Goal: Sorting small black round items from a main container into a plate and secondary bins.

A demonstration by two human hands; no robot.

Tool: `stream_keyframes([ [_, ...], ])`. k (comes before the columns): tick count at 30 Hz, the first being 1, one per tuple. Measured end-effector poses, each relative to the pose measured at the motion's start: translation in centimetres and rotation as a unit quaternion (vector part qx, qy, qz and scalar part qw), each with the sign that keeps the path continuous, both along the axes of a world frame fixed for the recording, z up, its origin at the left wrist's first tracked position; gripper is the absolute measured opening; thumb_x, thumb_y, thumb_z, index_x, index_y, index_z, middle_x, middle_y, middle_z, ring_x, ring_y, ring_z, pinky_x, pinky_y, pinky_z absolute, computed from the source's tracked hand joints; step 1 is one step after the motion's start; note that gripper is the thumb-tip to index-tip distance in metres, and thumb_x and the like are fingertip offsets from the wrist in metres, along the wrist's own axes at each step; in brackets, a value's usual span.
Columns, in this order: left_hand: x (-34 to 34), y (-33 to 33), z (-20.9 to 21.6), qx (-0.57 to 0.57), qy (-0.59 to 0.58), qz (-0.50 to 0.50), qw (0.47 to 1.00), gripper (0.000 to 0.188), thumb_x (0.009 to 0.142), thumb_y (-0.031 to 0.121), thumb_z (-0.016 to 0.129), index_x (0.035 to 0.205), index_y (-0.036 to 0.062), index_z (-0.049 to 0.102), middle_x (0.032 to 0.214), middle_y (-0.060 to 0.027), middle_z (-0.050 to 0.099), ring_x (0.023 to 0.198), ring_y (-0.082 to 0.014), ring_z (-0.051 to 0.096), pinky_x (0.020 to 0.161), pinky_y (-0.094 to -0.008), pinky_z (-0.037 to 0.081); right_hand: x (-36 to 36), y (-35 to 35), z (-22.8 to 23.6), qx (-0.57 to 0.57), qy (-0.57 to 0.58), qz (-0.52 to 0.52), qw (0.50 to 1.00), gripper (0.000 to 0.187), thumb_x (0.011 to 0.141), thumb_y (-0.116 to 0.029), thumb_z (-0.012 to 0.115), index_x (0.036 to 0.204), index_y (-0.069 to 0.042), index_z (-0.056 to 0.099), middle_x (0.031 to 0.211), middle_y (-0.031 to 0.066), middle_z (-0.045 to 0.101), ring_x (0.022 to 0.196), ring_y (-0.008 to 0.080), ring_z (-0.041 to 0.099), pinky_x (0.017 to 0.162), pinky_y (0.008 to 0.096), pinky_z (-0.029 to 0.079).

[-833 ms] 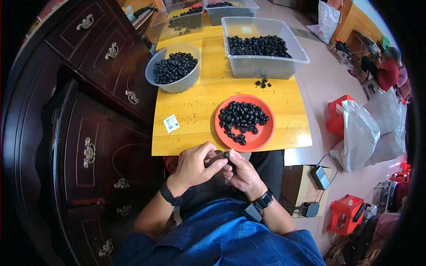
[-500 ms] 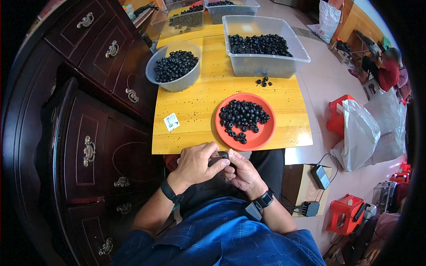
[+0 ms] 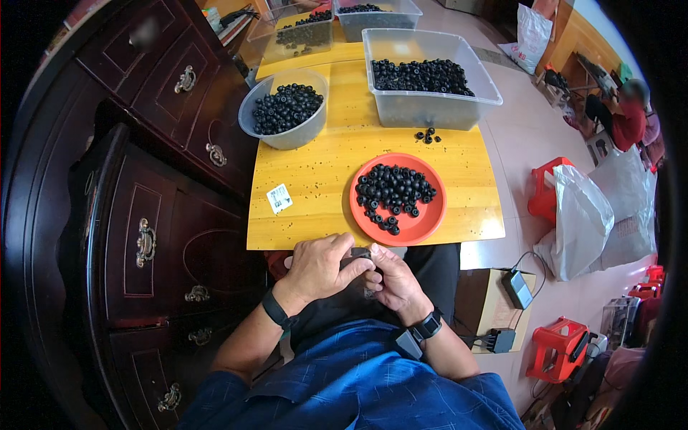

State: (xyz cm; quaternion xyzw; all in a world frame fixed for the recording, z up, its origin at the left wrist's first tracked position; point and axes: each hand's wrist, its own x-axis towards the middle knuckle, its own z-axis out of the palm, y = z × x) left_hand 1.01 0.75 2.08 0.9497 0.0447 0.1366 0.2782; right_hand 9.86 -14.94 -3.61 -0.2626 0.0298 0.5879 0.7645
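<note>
Just past the table's near edge, my two hands meet above my lap. My left hand [image 3: 320,265] is closed, thumb and fingers around a small dark piece [image 3: 360,253]. From the other side my right hand [image 3: 395,282] pinches the same piece between thumb and forefinger. Fingers cover most of it, so its exact kind cannot be made out. Beyond the hands, a round red plate [image 3: 426,223] holds a heap of small round black parts [image 3: 394,188], many with a hole in the middle.
A round clear tub [image 3: 287,139] and a large clear bin [image 3: 423,113] hold more black parts. Several loose ones [image 3: 428,135] lie before the bin. A white label [image 3: 279,198] lies on the yellow table [image 3: 315,215]. Dark drawers stand left; red stools [image 3: 557,349], bags and a seated person are right.
The view has shifted slightly, so the table and its contents appear a little lower. Both hands keep hold of the dark piece, with only small finger movement.
</note>
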Motion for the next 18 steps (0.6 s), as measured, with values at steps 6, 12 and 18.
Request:
stream_keyframes([
  [6,-0.1,0.0,0.1,-0.002,0.004,0.007,1.000,0.039,0.085,0.042,0.073,0.086,0.0066,0.058,0.071,-0.0094,0.064,0.066,-0.0318,0.065,0.058,-0.0421,0.049,-0.1,0.0,0.4,-0.018,0.003,0.001,1.000,0.021,0.103,-0.030,0.055,0.102,-0.009,0.058,0.077,-0.0050,0.052,0.057,0.0016,0.043,0.047,0.0152,0.033],
  [12,0.0,0.1,-0.4,0.024,-0.011,-0.004,1.000,0.040,0.086,0.044,0.072,0.083,0.0070,0.057,0.069,-0.0090,0.061,0.064,-0.0315,0.064,0.057,-0.0424,0.048,-0.3,-0.1,0.4,-0.021,0.021,0.003,1.000,0.021,0.103,-0.031,0.055,0.100,-0.010,0.058,0.076,-0.0052,0.052,0.057,0.0017,0.044,0.047,0.0154,0.033],
  [18,-0.1,-0.3,-1.1,0.036,-0.013,-0.021,0.999,0.040,0.089,0.042,0.069,0.075,0.0073,0.056,0.065,-0.0085,0.059,0.063,-0.0302,0.063,0.056,-0.0416,0.047,-0.3,-0.2,0.3,-0.024,0.023,0.001,0.999,0.022,0.103,-0.031,0.055,0.097,-0.010,0.057,0.076,-0.0051,0.052,0.057,0.0019,0.043,0.047,0.0158,0.033],
])
